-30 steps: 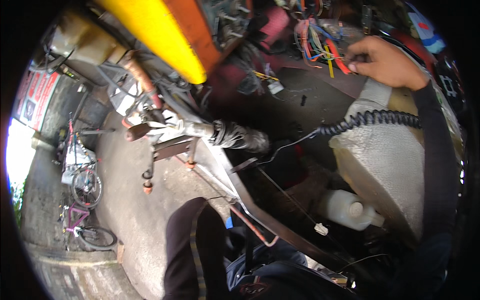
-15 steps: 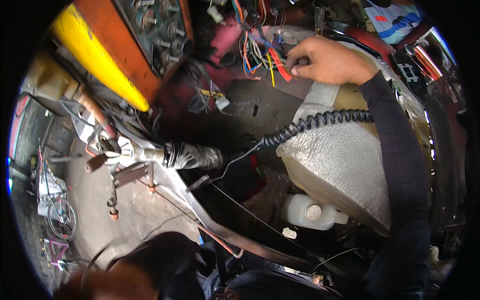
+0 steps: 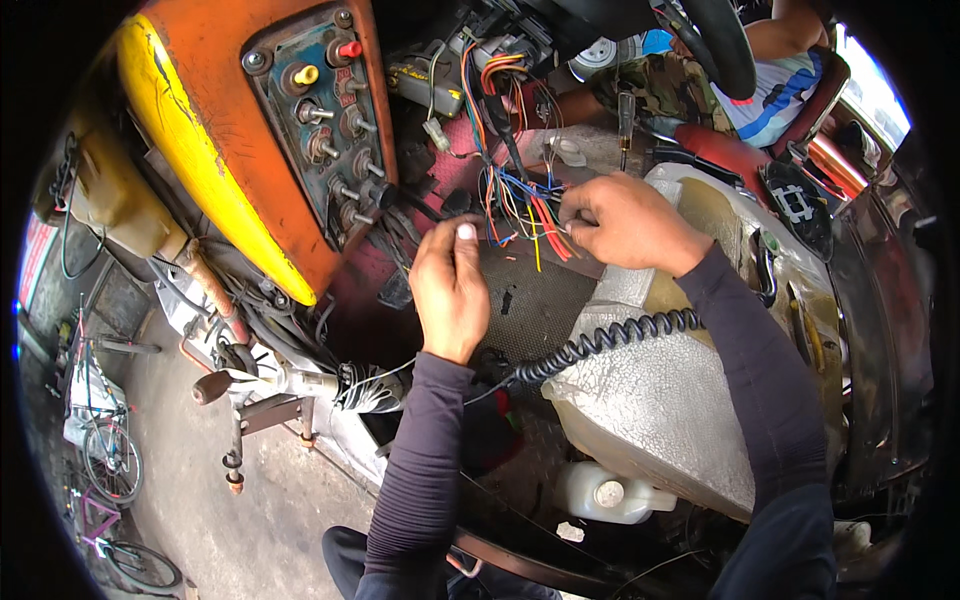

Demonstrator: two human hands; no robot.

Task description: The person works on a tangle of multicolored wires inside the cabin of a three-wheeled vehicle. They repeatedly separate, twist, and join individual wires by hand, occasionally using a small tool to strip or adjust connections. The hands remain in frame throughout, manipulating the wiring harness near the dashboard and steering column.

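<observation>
My right hand [image 3: 632,222] is at the right side of a bundle of colored wires [image 3: 510,185], its thumb and fingertips pinched together where thin wires run to them. What exactly lies between those fingertips is hidden. To the left of the bundle, my left hand [image 3: 451,290] is raised with its thumb against curled fingers; anything in them cannot be made out. Loose red wires [image 3: 546,232] and a yellow wire [image 3: 535,245] hang down between the two hands. A white connector [image 3: 435,134] dangles on its lead at the upper left of the bundle.
An orange panel [image 3: 215,120] with several toggle switches stands left. Below my right forearm, a black coiled cable [image 3: 610,345] crosses a silver-covered box [image 3: 650,420]. A whitish jug [image 3: 612,492] lies nearer. A steering wheel [image 3: 715,45] and another person [image 3: 770,90] are beyond.
My left hand has come up from the blurred lower left to beside the wires. My right hand sits slightly lower in view, still at the bundle. The view has shifted, showing more of the far side.
</observation>
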